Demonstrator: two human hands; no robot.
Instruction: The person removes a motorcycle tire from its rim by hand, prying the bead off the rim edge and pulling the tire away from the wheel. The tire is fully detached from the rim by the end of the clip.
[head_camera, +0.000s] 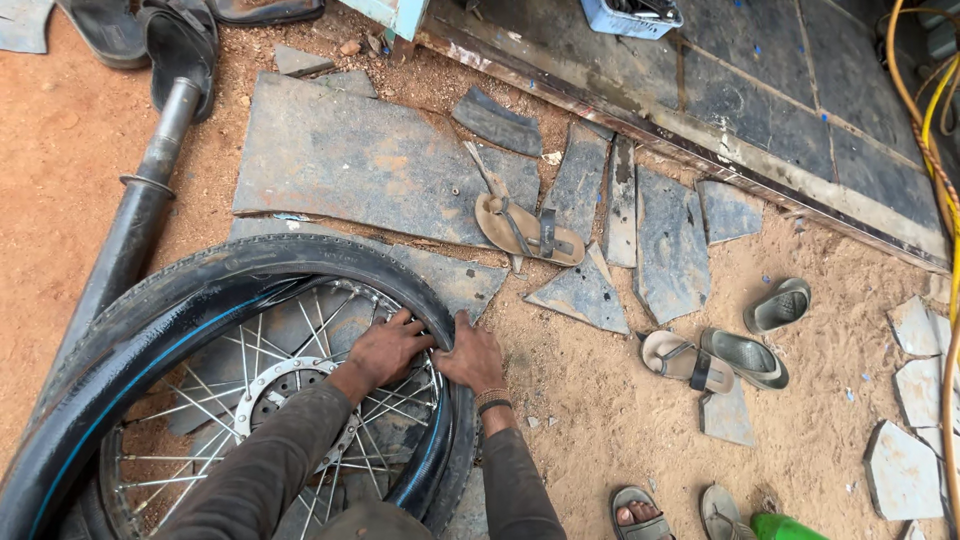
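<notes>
Left hand (388, 349): my palm presses flat on the tyre's inner edge by the rim, fingers spread, gripping nothing
Right hand (470, 355): I curl my fingers over the tyre (300, 258) wall, clamped on it just beside my left
Wheel: the spoked motorcycle rim (180, 370) lies flat on the sandy ground under me
Inner tube (130, 375): black with a blue line, showing between tyre and rim on the left
Progress: I judge the tyre seated near my hands, the left stretch unseated
Around: sandals (528, 232), stone slabs (370, 160), a metal pipe (135, 220)
</notes>
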